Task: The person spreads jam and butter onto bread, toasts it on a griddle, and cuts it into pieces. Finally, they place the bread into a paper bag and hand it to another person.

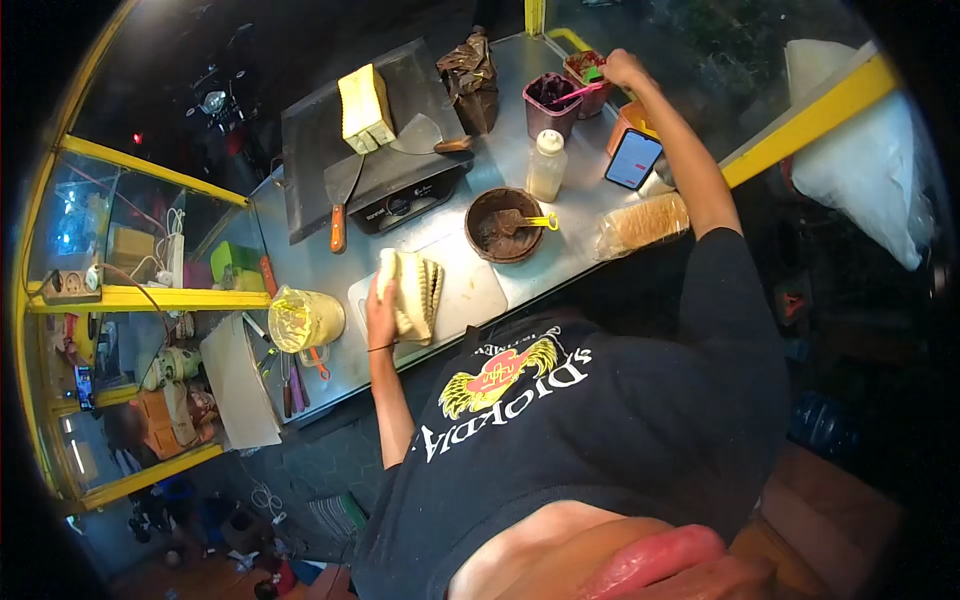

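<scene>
At the left of the white board (474, 290), my left hand (381, 315) is closed around the side of a stack of bread slices (412, 292) with dark filling at its edge. Stretched far forward, my right hand (624, 70) has its fingers closed at a green utensil (594, 75) in a tub of red spread (580, 66). Beside it is a purple tub (549, 98) of dark spread with a pink utensil. A brown bowl (480, 245) holds chocolate-coloured spread and a yellow-handled tool. A squeeze bottle (547, 165) stands behind the bowl.
A black griddle (310, 180) carries a bread block (366, 105) and two metal spatulas. A tub of yellow spread (305, 318) stands left. At right are a phone (633, 160) and wrapped bread (642, 225). Yellow-framed glass (150, 298) borders the counter.
</scene>
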Available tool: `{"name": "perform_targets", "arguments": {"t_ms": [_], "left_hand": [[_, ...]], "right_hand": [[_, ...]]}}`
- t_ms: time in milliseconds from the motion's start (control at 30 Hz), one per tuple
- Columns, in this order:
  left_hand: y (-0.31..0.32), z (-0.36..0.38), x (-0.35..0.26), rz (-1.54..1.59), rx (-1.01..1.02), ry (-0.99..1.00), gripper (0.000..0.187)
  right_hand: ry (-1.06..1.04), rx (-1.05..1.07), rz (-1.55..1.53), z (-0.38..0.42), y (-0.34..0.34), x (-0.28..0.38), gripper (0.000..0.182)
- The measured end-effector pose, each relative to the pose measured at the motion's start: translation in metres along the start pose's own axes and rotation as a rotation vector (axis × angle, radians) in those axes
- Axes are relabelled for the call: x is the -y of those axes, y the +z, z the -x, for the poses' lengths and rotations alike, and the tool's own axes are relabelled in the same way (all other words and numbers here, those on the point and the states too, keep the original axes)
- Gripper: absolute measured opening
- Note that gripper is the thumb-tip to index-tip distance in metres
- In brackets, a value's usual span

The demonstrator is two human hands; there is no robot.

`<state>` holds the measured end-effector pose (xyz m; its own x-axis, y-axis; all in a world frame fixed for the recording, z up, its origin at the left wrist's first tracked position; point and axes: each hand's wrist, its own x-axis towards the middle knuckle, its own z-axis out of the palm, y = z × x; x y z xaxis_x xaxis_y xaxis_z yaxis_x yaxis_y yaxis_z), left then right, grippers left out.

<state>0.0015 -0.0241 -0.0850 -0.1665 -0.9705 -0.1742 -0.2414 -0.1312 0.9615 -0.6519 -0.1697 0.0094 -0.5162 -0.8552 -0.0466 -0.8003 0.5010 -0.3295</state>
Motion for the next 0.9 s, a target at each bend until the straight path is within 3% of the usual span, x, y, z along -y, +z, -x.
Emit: {"name": "perform_targets", "arguments": {"t_ms": [33, 100, 167, 233, 367, 400, 467, 533, 667, 900], "left_hand": [[-0.007, 0.002, -0.014, 0.271, 0.018, -0.205, 0.044], [-0.012, 0.007, -0.012, 0.620, -0.115, -0.313, 0.044], [-0.012, 0.013, -0.006, 0.787, -0.148, -0.329, 0.046], [-0.011, 0.023, 0.000, 0.829, -0.159, -0.337, 0.047], [0.003, 0.025, -0.001, 0.953, -0.178, -0.272, 0.046], [0.003, 0.029, -0.003, 0.947, -0.181, -0.277, 0.046], [0.001, 0.029, -0.007, 0.780, -0.180, -0.276, 0.047], [0.001, 0.029, -0.017, 0.688, -0.182, -0.274, 0.047], [0.013, 0.024, -0.028, 0.157, -0.099, -0.132, 0.046], [0.021, 0.020, -0.026, -0.045, -0.142, 0.029, 0.037]], "right_hand": [[-0.006, 0.010, -0.010, 0.002, -0.007, -0.001, 0.038], [-0.051, -0.147, 0.119, 0.011, -0.035, -0.008, 0.034], [-0.088, -0.190, 0.115, 0.013, -0.042, -0.017, 0.031], [-0.127, -0.036, 0.043, 0.009, -0.026, -0.030, 0.028], [0.035, 0.127, -0.415, 0.007, 0.001, -0.025, 0.030], [0.038, 0.133, -0.418, 0.008, 0.004, -0.025, 0.030], [0.257, 0.279, -0.821, 0.010, 0.006, -0.027, 0.027], [0.302, 0.332, -0.982, 0.012, 0.015, -0.034, 0.024], [0.375, 0.497, -1.340, 0.004, 0.026, -0.046, 0.020], [0.459, 0.540, -1.479, 0.003, 0.024, -0.044, 0.015]]}}
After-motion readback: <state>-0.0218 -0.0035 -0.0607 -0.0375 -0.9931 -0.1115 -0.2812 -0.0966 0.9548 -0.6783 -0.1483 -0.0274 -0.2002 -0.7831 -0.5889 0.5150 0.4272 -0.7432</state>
